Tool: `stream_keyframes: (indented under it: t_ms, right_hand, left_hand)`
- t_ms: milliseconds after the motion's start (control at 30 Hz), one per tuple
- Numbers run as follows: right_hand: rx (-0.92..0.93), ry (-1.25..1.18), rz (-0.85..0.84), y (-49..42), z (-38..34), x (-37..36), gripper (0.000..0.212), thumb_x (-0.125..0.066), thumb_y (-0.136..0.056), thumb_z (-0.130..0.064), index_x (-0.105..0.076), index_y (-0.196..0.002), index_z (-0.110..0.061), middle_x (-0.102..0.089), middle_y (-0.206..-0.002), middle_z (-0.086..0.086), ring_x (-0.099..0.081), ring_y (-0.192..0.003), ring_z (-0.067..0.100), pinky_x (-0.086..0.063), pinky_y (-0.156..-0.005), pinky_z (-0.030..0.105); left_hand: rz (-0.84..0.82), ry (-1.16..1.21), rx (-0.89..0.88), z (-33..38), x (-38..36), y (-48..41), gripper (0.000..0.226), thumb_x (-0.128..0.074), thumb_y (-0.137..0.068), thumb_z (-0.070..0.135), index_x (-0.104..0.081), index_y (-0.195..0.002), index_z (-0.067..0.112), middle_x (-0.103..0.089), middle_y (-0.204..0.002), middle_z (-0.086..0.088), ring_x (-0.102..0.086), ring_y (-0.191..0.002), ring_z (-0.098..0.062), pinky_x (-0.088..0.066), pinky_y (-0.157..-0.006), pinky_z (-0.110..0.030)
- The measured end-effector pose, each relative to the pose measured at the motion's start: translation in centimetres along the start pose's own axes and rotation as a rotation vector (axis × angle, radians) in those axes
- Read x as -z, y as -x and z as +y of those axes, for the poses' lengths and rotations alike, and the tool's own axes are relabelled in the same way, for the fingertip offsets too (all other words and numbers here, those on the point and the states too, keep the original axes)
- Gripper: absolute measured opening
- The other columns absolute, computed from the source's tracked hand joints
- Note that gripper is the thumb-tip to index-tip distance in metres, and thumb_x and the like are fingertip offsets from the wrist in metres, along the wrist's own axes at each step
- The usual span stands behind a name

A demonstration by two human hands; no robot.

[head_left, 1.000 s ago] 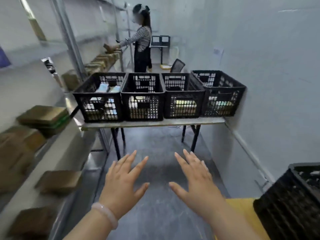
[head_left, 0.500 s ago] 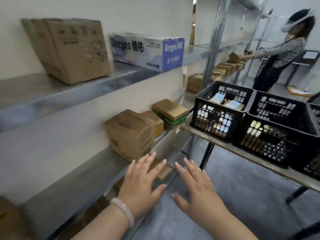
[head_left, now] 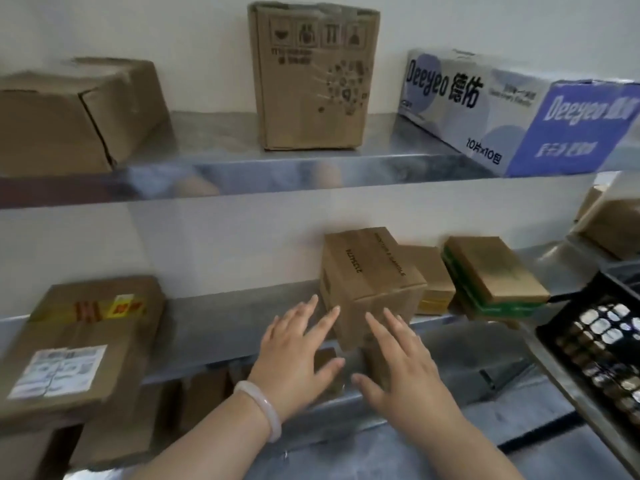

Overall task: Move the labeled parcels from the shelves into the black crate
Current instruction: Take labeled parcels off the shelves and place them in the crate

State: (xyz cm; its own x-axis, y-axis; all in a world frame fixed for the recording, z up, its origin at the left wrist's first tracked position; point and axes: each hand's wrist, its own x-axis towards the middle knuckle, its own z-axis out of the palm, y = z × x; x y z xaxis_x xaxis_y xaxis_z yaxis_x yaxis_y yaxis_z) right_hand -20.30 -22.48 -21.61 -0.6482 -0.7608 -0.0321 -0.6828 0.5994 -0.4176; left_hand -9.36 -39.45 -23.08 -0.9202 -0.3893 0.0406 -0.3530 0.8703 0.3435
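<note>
Left hand (head_left: 297,356) and right hand (head_left: 407,370), fingers (head_left: 325,322) spread and empty, frame the brown carton (head_left: 367,271) at twelve o'clock, apparently for a two-sided lift.

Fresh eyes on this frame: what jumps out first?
Two open hands, left hand and right hand, spread in front of a brown carton on the middle shelf, neither gripping it. A blue and white Deeyeo box sits on the upper shelf at right. At lower left lies a parcel with a white shipping label; a black crate shows at the right edge.
</note>
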Motion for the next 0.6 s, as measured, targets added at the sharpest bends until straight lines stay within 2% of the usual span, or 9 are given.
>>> stream_keyframes:
  t_ms: [200,300,367,433,500,600]
  right_hand:
    - [-0.037,-0.173,0.121,-3.8,3.1,2.5,0.089,-0.061,-0.086,-0.053,0.0,-0.151,-0.043,0.002,-0.161,-0.013,-0.005,-0.148,0.016,-0.021,-0.116,0.04]
    - [-0.089,-0.305,0.185,-6.8,4.5,3.6,0.094,-0.065,-0.086,-0.047,-0.002,-0.153,-0.034,-0.001,-0.162,-0.006,-0.006,-0.148,0.019,-0.021,-0.115,0.041]
    - [-0.171,-0.391,0.15,-8.9,5.3,3.8,0.096,-0.066,-0.085,-0.048,-0.002,-0.154,-0.03,-0.009,-0.161,-0.003,-0.014,-0.147,0.021,-0.024,-0.115,0.043]
    - [-0.215,-0.468,0.102,-10.4,5.9,3.4,0.097,-0.068,-0.084,-0.048,-0.005,-0.155,-0.03,-0.025,-0.156,0.0,-0.03,-0.142,0.023,-0.034,-0.112,0.045]
    - [-0.227,-0.562,0.102,-11.1,6.2,3.1,0.092,-0.069,-0.084,-0.043,-0.012,-0.155,-0.027,-0.04,-0.145,-0.002,-0.042,-0.133,0.021,-0.042,-0.105,0.041]
    - [-0.238,-0.674,0.114,-11.4,6.5,2.8,0.08,-0.066,-0.087,-0.043,-0.025,-0.152,-0.022,-0.049,-0.138,-0.004,-0.048,-0.128,0.019,-0.045,-0.102,0.036]
  left_hand:
    - [-0.051,0.333,0.179,4.5,-0.5,-4.1,0.073,-0.049,-0.093,0.059,-0.008,-0.153,0.047,0.0,-0.165,0.008,-0.001,-0.152,-0.021,-0.011,-0.121,-0.041]
    - [-0.048,0.46,0.243,5.5,-1.0,-6.5,0.075,-0.051,-0.092,0.059,-0.01,-0.153,0.047,0.0,-0.165,0.01,0.0,-0.152,-0.021,-0.015,-0.123,-0.044]
    - [-0.059,0.537,0.326,5.5,-1.0,-8.1,0.078,-0.053,-0.09,0.06,-0.01,-0.154,0.046,0.004,-0.164,0.011,-0.004,-0.152,-0.023,-0.026,-0.119,-0.048]
    - [-0.067,0.654,0.378,5.3,-1.1,-9.3,0.081,-0.056,-0.091,0.056,-0.01,-0.155,0.04,0.0,-0.164,0.01,-0.015,-0.15,-0.023,-0.034,-0.116,-0.043]
    - [-0.059,0.775,0.387,5.1,-1.3,-9.6,0.08,-0.058,-0.093,0.049,-0.012,-0.156,0.034,-0.014,-0.163,0.007,-0.029,-0.145,-0.019,-0.032,-0.116,-0.034]
    - [0.006,0.852,0.436,4.5,-1.3,-8.7,0.073,-0.057,-0.094,0.046,-0.019,-0.155,0.034,-0.027,-0.157,0.009,-0.036,-0.14,-0.017,-0.032,-0.107,-0.026]
